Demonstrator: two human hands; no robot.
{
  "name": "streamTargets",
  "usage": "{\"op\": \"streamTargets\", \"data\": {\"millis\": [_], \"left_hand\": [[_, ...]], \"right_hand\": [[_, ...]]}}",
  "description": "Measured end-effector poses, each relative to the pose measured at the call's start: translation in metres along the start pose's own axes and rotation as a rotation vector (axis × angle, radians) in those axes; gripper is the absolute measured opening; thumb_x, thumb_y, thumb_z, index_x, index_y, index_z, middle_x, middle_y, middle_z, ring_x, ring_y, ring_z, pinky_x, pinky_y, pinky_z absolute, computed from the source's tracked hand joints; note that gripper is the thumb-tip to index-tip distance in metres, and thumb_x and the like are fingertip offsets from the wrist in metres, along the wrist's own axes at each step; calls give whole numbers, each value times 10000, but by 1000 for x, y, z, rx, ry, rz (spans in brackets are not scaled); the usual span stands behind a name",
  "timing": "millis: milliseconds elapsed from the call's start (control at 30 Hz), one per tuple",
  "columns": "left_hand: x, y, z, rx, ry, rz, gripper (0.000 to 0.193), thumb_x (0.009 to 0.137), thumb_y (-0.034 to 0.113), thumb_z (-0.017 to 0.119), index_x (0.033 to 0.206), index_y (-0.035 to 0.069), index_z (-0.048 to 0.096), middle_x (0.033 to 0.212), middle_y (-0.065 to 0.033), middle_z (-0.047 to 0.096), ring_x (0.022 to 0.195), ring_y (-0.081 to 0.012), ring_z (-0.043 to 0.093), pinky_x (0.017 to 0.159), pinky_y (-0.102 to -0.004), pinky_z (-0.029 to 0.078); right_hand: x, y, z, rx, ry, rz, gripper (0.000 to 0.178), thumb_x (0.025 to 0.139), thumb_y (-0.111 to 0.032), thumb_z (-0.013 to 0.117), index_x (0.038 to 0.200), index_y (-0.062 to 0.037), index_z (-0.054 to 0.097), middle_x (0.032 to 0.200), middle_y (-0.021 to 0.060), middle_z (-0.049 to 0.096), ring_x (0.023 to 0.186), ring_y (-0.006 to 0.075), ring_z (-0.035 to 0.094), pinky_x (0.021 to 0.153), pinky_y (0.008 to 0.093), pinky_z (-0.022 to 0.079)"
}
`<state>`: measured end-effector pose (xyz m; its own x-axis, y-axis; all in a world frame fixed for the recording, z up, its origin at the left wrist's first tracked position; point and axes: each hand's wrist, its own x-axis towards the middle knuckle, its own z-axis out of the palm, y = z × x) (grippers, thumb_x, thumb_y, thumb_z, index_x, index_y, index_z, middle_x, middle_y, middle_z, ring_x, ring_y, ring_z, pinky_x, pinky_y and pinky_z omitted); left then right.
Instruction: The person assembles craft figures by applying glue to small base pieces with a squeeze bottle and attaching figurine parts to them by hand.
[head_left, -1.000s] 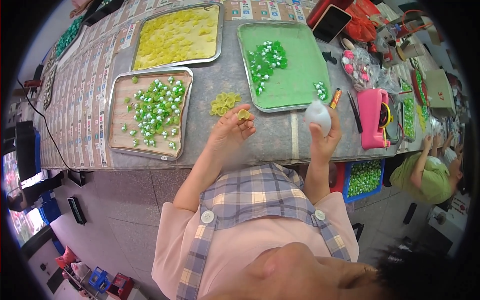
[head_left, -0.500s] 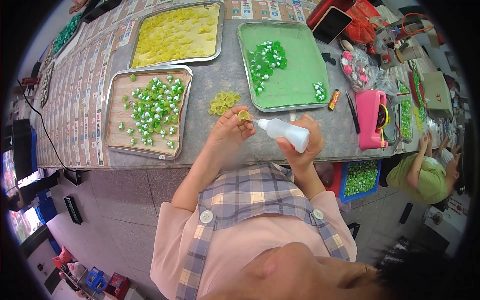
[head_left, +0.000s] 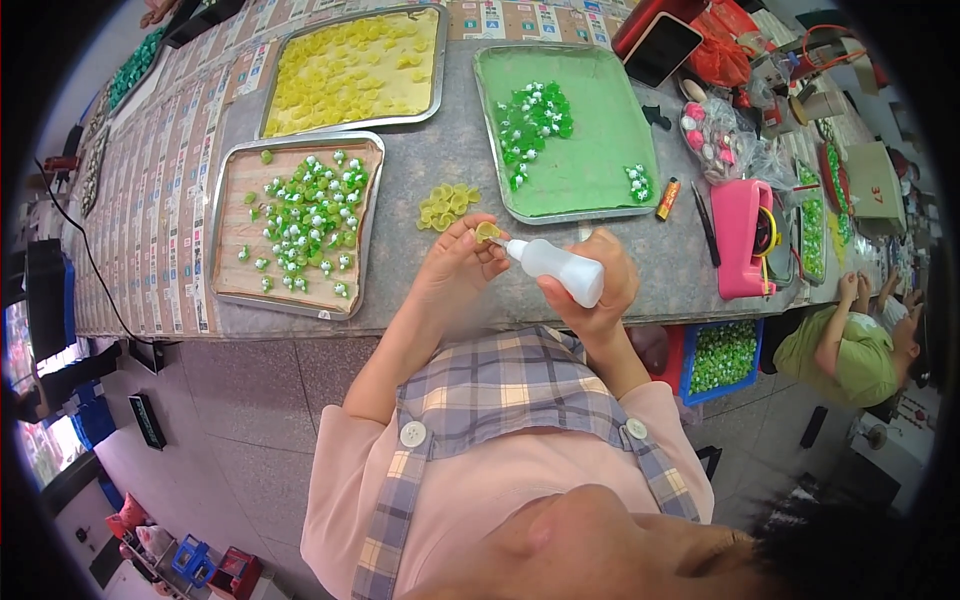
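Note:
My left hand (head_left: 458, 258) pinches a small yellow cup-shaped piece (head_left: 487, 232) between thumb and fingers. Wrapped round a white squeeze bottle (head_left: 562, 270), my right hand (head_left: 608, 285) tilts it so the nozzle meets the piece or lies right beside it; which, I cannot tell. A small pile of yellow cup pieces (head_left: 448, 206) lies on the table just beyond my left hand. Left of it, a metal tray (head_left: 232, 215) lined with brown paper holds green and white beads. Beyond my right hand stands a green-lined tray (head_left: 600, 130) with two groups of green and white pieces.
A second metal tray (head_left: 436, 75) of yellow pieces sits at the far left. To the right are a lighter (head_left: 669, 199), a black pen-like tool (head_left: 707, 229), a pink tape dispenser (head_left: 740, 250) and a phone (head_left: 664, 49). A co-worker (head_left: 845, 350) works farther right. A blue crate (head_left: 690, 375) stands below the table edge.
My right hand and the bottle have moved slightly left, bringing the nozzle closer to the yellow piece. My left hand has stayed about where it was.

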<state>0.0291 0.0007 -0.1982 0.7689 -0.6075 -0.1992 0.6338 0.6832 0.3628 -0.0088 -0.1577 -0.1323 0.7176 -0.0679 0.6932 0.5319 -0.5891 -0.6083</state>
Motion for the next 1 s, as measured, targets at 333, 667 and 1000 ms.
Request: {"op": "streamTargets", "data": {"millis": [333, 667, 1000], "left_hand": [[0, 0, 1, 10, 6, -11, 311, 769, 234, 575, 1007, 58, 477, 876, -93, 559, 752, -131, 539, 725, -280, 459], [1, 1, -3, 51, 44, 1, 326, 774, 230, 569, 1038, 91, 438, 901, -61, 513, 773, -126, 516, 715, -257, 462], [2, 1, -3, 50, 45, 11, 353, 765, 217, 579, 1059, 88, 429, 940, -68, 506, 789, -130, 514, 714, -258, 463]], "right_hand": [[1, 5, 3, -9, 42, -18, 301, 585, -192, 730, 736, -45, 515, 611, 68, 518, 453, 204, 445, 404, 284, 341], [-4, 10, -2, 15, 67, 30, 318, 577, -200, 733, 738, -47, 505, 594, 68, 509, 445, 209, 444, 404, 287, 343], [-3, 8, -1, 3, 53, 41, 295, 581, -202, 727, 709, -45, 512, 583, 71, 508, 446, 207, 447, 404, 289, 342]]}}
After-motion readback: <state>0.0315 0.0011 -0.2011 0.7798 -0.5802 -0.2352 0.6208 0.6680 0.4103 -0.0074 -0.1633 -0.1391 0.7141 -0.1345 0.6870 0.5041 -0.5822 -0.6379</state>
